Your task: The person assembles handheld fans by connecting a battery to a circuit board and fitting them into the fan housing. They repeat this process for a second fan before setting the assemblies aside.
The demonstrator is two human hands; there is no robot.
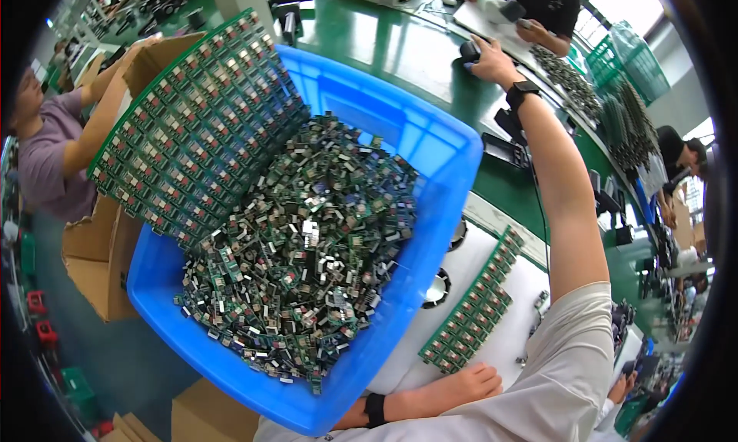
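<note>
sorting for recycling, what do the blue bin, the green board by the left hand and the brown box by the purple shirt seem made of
Blue bin: probably plastic, smooth, with a soft sheen along its walls. Green board: likely circuit-board laminate, carrying rows of small parts. Brown box: most likely cardboard, matt, with thin flat panels.

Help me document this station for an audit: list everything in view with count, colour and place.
Bin: 1, blue, centre.
Loose boards: uncountable, mostly green, in the bin.
Large panel: 1, green, leaning in the bin.
Smaller panel: apparently 1, green, right of the bin.
Round parts: 2, black and silver, by the bin's right side.
Cardboard boxes: at least 2, brown, left and lower left.
Bench: green, top.
Crate: at least 1, green, upper right.
Co-workers: at least 3, purple or black clothing, left and right.
Background items: too small to count.
Black object: 1, in the right hand.
Right hand: 1, top.
Left hand: 1, bottom.
</note>
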